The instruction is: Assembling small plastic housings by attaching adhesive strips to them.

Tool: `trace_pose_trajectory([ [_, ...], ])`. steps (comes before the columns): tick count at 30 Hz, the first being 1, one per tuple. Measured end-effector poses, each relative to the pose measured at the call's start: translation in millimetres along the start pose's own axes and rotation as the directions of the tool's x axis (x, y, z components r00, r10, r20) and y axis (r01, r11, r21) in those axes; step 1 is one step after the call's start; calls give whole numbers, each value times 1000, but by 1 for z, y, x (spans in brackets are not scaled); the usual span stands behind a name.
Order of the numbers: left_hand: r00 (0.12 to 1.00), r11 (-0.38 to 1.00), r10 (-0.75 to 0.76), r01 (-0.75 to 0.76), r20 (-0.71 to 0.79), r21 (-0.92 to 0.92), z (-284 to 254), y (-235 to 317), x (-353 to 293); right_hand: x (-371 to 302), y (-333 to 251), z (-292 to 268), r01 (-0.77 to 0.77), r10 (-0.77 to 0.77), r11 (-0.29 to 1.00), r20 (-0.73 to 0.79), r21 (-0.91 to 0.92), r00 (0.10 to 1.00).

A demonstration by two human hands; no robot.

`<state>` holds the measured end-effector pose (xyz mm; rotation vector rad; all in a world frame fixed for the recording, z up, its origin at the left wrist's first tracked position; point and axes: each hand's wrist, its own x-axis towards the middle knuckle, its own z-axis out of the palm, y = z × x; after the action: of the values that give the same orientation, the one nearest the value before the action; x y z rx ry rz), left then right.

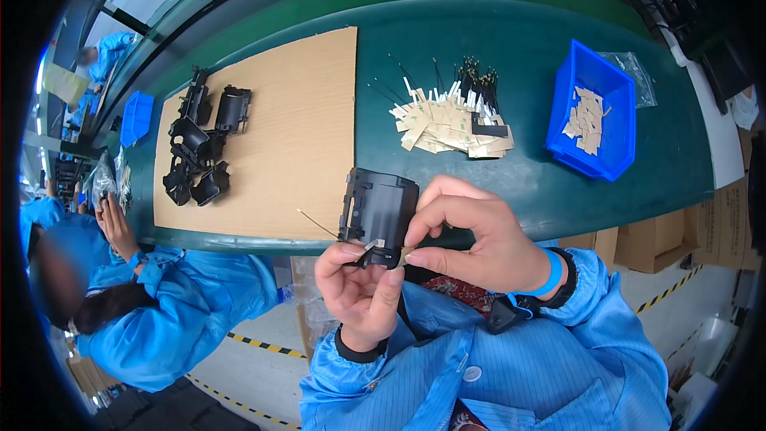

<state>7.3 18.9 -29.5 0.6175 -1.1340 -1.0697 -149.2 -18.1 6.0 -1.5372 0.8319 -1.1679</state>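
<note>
A: Where's the black curved plastic housing (387,203)?

B: Held up at the dark green table's (662,168) near edge. L hand (363,295) grips its lower end; R hand (479,231) has thumb + forefinger pinched narrow at the lower corner, apparently on a small tan paper tab (408,255), partly hidden.

A: Step, approx.?

B: Prob. fitting or peeling the tab, can't tell which. Calls for steady L hold, fine R pinch.

A: Obstacles?

B: Thin brass-tipped wire (318,223) juts left, could snag. Also: tan cardboard sheet (295,112) w/ more black plastic housings (233,109), L; heap of flat tan pieces w/ black leads (447,124), mid.; blue plastic bin (622,144) w/ tan paper scraps (588,120), R.
</note>
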Motion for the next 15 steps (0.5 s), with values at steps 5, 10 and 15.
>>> trace_pose_trajectory([
  [5,1000,1000,5,-6,24,24,0,1,0,0,1,-3,-3,6,999,50,-50,999],
  [10,1000,1000,-2,1,-12,-15,1,0,1,-1,0,-2,49,-45,995,46,-89,998],
  [15,999,999,-39,39,-9,-32,6,0,0,-1,-2,-5,152,-154,953,14,-263,988],
])
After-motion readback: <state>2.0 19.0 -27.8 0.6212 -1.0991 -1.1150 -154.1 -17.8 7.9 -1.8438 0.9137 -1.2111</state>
